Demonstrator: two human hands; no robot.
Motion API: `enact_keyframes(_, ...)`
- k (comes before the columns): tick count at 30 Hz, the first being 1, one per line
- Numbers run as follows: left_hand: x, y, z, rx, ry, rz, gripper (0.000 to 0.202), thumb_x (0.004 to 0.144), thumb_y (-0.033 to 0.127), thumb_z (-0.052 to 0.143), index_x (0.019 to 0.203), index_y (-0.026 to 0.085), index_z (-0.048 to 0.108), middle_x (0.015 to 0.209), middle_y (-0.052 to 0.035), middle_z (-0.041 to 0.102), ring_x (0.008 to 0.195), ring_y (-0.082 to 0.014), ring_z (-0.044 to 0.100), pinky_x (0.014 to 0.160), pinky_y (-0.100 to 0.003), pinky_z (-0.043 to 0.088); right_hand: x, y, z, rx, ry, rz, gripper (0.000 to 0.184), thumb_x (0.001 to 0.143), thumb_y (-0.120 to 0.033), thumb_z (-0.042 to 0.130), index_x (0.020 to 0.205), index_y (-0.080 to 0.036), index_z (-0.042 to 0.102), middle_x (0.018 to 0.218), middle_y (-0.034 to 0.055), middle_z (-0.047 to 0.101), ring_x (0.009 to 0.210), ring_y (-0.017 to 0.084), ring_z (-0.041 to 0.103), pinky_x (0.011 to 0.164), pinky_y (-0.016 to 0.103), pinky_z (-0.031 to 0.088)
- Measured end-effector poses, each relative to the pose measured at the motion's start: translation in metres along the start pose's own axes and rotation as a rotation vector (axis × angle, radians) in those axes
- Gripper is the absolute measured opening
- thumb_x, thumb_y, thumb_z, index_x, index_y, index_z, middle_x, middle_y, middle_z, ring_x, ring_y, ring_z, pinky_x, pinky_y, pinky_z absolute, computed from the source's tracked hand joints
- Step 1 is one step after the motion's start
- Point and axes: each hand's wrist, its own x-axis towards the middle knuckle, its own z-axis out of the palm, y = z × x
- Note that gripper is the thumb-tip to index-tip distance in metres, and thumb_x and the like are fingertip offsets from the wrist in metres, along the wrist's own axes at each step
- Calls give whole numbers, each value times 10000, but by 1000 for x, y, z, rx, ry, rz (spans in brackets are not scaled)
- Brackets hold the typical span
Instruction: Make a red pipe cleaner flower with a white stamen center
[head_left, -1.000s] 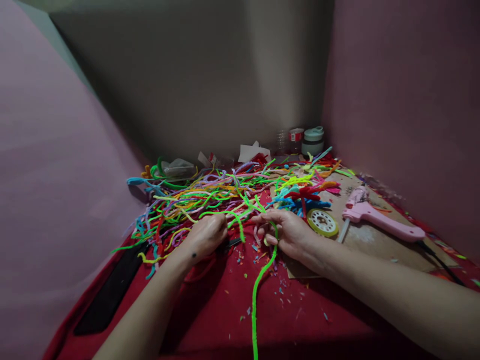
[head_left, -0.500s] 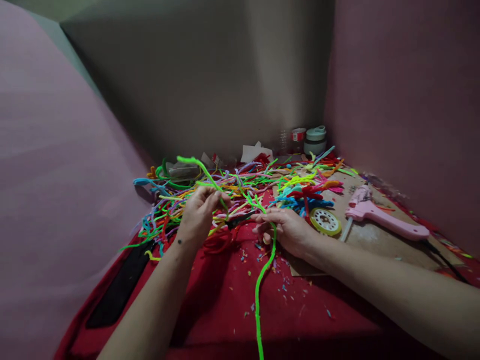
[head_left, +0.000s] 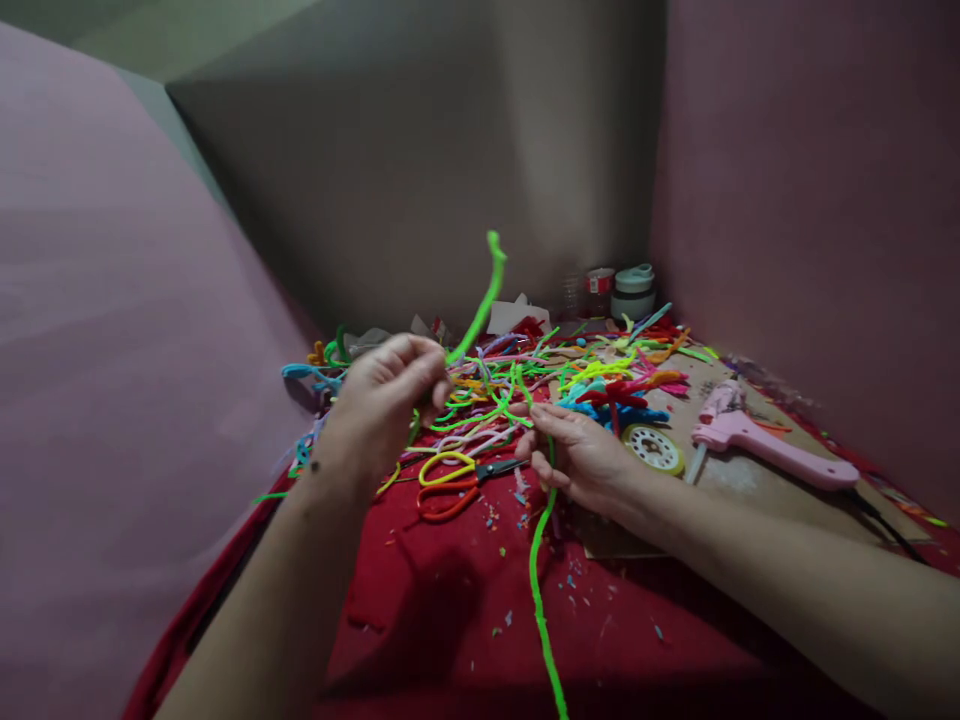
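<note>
My left hand is raised above the red cloth, fingers pinched on a bright green pipe cleaner whose free end sticks up and curls at the top. My right hand rests low on the cloth, fingers closed on another long green pipe cleaner that trails toward me. Between the two hands lie scissors with orange and yellow handles. A tangled heap of many-coloured pipe cleaners spreads behind both hands.
A pink glue gun with a black cord lies on a cardboard sheet at the right, beside a yellow-rimmed tape spool. Jars and crumpled paper stand in the back corner. Pink walls close in left and right.
My left hand has risen from the cloth, pulling a green pipe cleaner up out of the heap. The scissors it covered now show. My right hand has stayed almost still.
</note>
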Motion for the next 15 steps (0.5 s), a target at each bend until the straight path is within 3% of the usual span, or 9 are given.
enact_keyframes(3, -15, -29, 13, -123, -147, -238, 167, 756, 293, 640, 759, 147, 560, 480, 78, 408, 392, -18, 329, 389, -146, 236, 0, -5, 1, 77, -17, 69, 171, 857, -134, 454, 886, -108, 620, 614, 32, 634, 398, 51, 518, 325, 118, 327)
enact_keyframes(5, -21, -46, 23, -147, -160, -330, 240, 700, 294, 698, 854, 155, 577, 542, 64, 480, 395, -18, 334, 385, -158, 217, -1, -5, 2, 91, -52, 103, 158, 832, -97, 465, 795, -90, 618, 631, 51, 640, 443, 59, 554, 338, 112, 336)
enact_keyframes(8, -23, -58, 34, -163, -230, -398, 250, 692, 340, 690, 793, 129, 601, 601, 3, 564, 426, -50, 417, 397, -182, 246, -3, -1, 2, 45, -135, 116, 158, 828, -131, 484, 745, -81, 608, 608, 63, 635, 410, 81, 548, 302, 133, 297)
enact_keyframes(11, -18, -59, 34, -195, -107, -345, 222, 679, 330, 692, 713, 127, 608, 477, 49, 445, 388, -46, 370, 398, -182, 254, -5, 3, 3, 2, -176, 164, 125, 815, -157, 521, 780, -79, 614, 576, 44, 622, 368, 80, 522, 290, 140, 278)
enact_keyframes(15, -10, -60, 17, -210, 106, -142, 173, 695, 283, 683, 690, 137, 591, 428, 107, 244, 348, -23, 197, 363, -172, 158, -8, 3, 3, -54, -139, 284, 132, 804, -113, 502, 839, -67, 621, 540, 27, 609, 323, 57, 466, 289, 136, 241)
